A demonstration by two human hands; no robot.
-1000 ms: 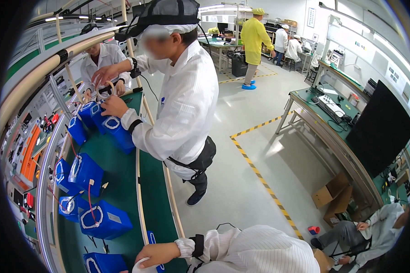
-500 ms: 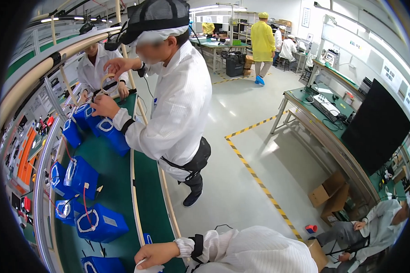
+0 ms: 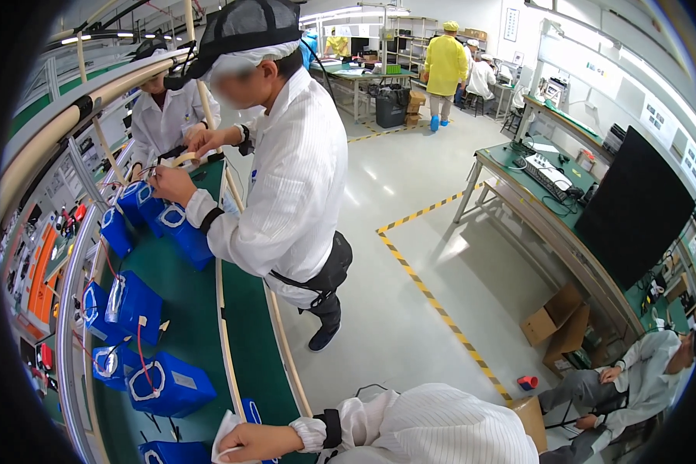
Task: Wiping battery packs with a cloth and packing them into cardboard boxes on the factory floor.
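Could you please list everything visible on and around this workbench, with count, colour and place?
blue packs: about ten, blue with white trim, along the green bench, some cut off.
green bench: one, left side.
co-worker in white coat: one, standing at the bench, hands at the far packs.
black screen: one, on the right-hand table.
cardboard boxes: two, brown, on the floor at right.
seated person: one, white coat, lower right.
left hand: the person's own, at the bench's lower edge, on a white cloth.
right hand: not in view.
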